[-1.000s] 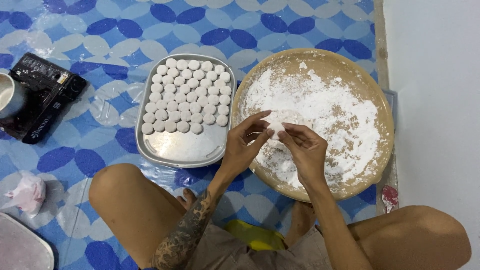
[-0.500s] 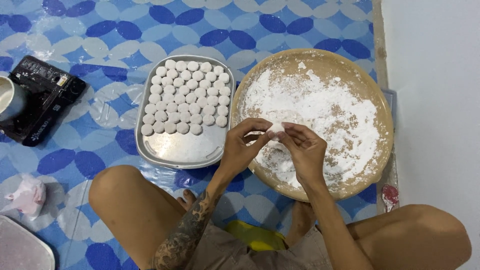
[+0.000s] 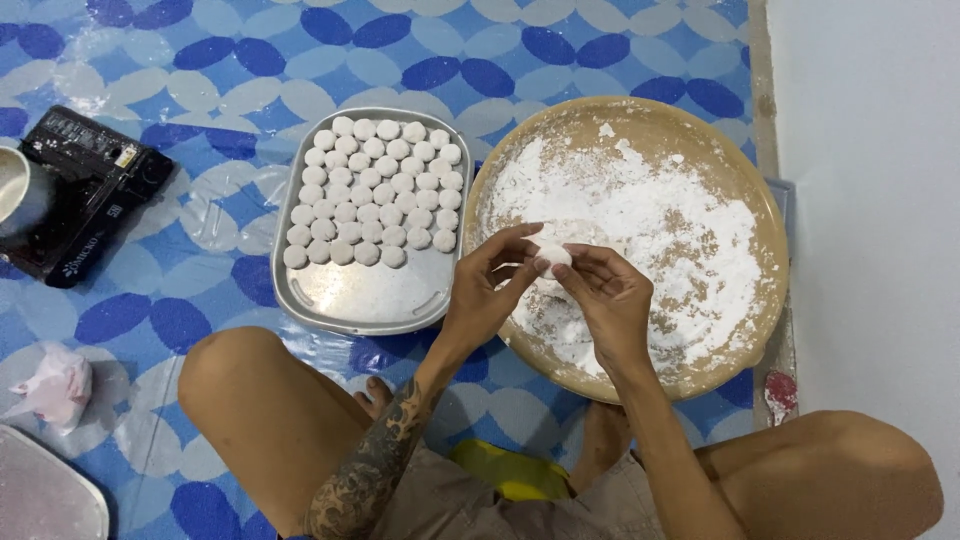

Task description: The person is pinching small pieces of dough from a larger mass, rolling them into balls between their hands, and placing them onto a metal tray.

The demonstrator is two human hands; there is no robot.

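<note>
Presently, one person sits on the floor, both hands over one round tan tray dusted with white flour [image 3: 700, 160]. The left hand [image 3: 490, 290] and the right hand [image 3: 605, 300] each pinch one small white dough ball [image 3: 553, 254] between thumb and fingertips, the ball held between them just above the flour.

Just left of the round tray lies one rectangular silver metal tray [image 3: 360, 300], bearing six rows of small white dough discs [image 3: 375, 190], roughly thirty-five in all, filling its far half.

Further left sits one black flat device [image 3: 85, 190] with one metal pot [image 3: 18, 195] on it. One pink crumpled bag [image 3: 58, 385] lies at the left edge. All rest on one blue-and-white patterned mat [image 3: 200, 60].
</note>
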